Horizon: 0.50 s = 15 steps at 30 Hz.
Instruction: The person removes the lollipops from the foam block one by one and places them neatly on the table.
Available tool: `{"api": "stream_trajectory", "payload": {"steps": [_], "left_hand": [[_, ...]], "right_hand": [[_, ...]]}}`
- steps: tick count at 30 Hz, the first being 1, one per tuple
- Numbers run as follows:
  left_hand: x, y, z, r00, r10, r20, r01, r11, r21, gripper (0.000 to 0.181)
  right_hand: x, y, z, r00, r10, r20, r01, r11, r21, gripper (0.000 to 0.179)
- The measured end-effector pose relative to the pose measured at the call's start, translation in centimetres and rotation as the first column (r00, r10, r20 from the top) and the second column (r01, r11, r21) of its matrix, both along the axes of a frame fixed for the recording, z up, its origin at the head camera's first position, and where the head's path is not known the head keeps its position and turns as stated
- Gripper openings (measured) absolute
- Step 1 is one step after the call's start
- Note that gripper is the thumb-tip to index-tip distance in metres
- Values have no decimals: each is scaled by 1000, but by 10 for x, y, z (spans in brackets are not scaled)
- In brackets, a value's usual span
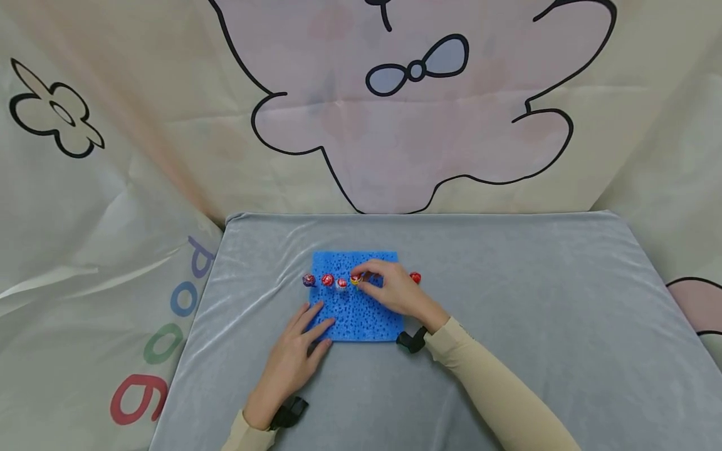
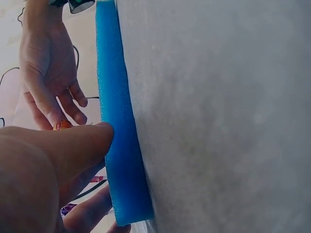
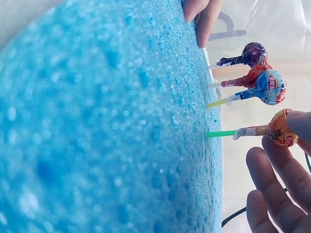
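Head, right hand (image 1: pixel 397 293): thumb and fingertips are pinching an orange lollipop (image 1: pixel 355 280) over the blue foam block (image 1: pixel 361 322).
Head, left hand (image 1: pixel 290 358): fingers are spreading, grasping nothing, and resting at the block's left edge.
Head, neighbours: a purple lollipop (image 1: pixel 308 280), a red lollipop (image 1: pixel 328 280) and a blue lollipop (image 1: pixel 341 284) are lining up left of the orange one; another red one (image 1: pixel 415 277) is peeking past the right hand.
Head, surroundings: grey cloth (image 1: pixel 541 300) is covering the table; coloured letters (image 1: pixel 173 300) on the curtain (image 1: pixel 479 138) are apparently spelling "Good".
Left wrist, thumb (image 2: pixel 82 143): it is pressing the block's side and partly blocking the orange wrapper.
Right wrist, green stick (image 3: pixel 221 134): it is meeting the block below the pinched orange lollipop.
Right wrist, labels: wrappers are showing red patches, their print too small to read.
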State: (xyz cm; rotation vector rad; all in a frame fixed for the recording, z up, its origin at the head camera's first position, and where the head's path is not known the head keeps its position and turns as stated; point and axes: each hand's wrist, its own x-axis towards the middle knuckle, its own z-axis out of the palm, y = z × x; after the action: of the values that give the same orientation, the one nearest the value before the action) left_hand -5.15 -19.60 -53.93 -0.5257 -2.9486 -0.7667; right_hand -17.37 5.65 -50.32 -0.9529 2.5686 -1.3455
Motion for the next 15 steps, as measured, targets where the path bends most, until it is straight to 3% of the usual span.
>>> {"api": "stream_trajectory", "payload": {"steps": [15], "left_hand": [[-1, 0, -2, 1000, 6, -8, -6, 1000, 9, 42]], "right_hand": [[-1, 1, 3, 1000, -6, 23, 6, 1000, -20, 21]]}}
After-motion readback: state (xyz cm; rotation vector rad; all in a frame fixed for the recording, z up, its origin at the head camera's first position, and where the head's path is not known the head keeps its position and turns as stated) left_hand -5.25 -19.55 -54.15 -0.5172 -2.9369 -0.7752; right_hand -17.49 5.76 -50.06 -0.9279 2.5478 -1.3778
